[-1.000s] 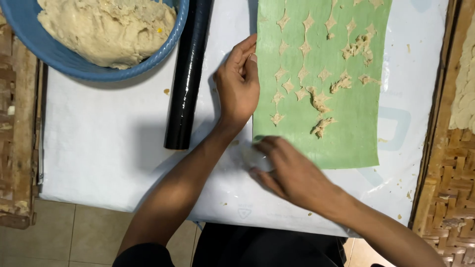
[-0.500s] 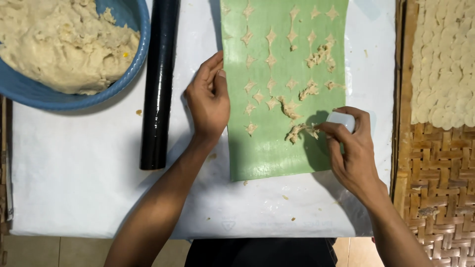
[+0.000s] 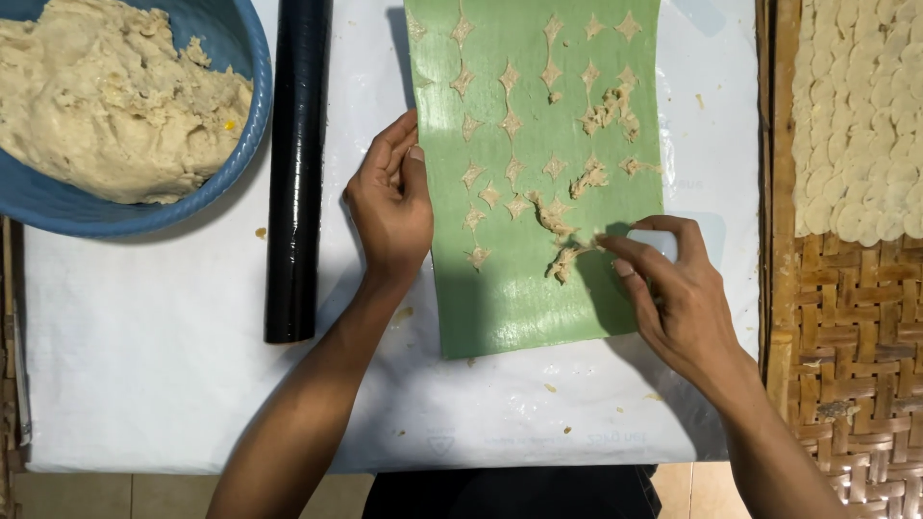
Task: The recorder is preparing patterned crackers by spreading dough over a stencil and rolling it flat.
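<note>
Home kitchen — dough bowl point(image 3: 252, 115), rolling pin point(image 3: 296, 173)

Work surface seen from above — a table spread with a white plastic sheet point(image 3: 154, 384), flanked by woven bamboo trays point(image 3: 856, 336) at right and left. Beige floor tiles point(image 3: 106, 495) show along the lower edge; lighting is even — soft shadows.

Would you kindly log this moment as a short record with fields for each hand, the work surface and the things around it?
left hand: flat on the left edge of the green sheet, pinning it
right hand: holds a small white scraper, fingertips at the dough scraps
sheet: dotted with star-shaped scraps
left of sheet: black roller, blue bowl of dough
right: woven tray with pale dough rounds
</note>
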